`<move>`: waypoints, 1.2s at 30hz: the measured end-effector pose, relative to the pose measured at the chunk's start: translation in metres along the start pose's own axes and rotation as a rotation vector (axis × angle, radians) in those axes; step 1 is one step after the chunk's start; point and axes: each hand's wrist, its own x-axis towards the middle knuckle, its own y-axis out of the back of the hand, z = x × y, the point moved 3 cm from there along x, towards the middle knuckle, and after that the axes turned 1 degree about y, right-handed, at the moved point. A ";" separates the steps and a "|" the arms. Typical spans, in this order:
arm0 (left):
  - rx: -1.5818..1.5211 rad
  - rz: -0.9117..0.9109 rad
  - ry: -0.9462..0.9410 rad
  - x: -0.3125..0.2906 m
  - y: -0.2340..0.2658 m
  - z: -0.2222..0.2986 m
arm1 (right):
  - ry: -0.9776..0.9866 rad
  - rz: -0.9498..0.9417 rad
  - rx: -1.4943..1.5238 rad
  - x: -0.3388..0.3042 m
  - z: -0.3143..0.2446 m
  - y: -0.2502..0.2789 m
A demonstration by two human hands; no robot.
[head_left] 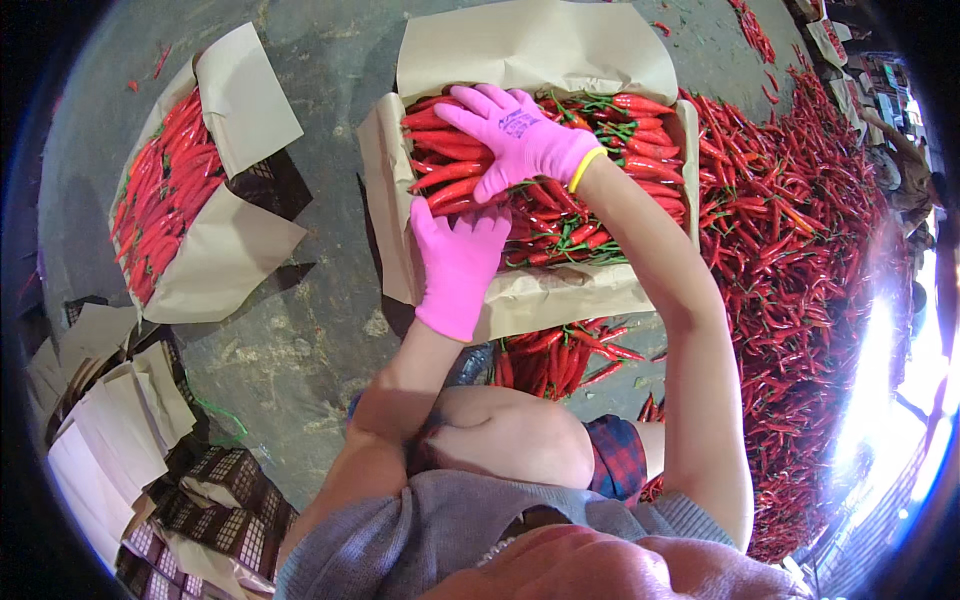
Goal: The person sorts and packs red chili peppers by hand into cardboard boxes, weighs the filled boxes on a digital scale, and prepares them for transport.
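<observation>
Far left of paper-lined crate (pixel 440 270): second lined crate (pixel 235 255), full of chillies. Left hand (pixel 457 265), pink-gloved, fingers together, flat on crate's near-left edge. Right hand (pixel 515 135), spread, pressing red chillies (pixel 590 225) inside crate. Right of crate: loose chilli heap (pixel 800 240).

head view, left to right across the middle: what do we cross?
Stack of paper-lined dark crates → paper-lined crate of red chillies → bare concrete floor → second paper-lined crate of chillies, with the left hand and right hand in pink gloves on them → loose chilli heap.
</observation>
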 end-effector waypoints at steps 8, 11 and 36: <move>0.056 -0.075 0.036 0.014 0.000 0.011 | 0.087 0.058 -0.068 -0.012 0.008 -0.018; 0.052 0.001 0.080 0.012 -0.004 0.014 | 0.092 0.046 -0.081 -0.011 0.001 -0.008; 1.523 -0.427 -1.139 0.040 -0.028 0.072 | -0.450 1.047 0.784 -0.077 0.003 -0.068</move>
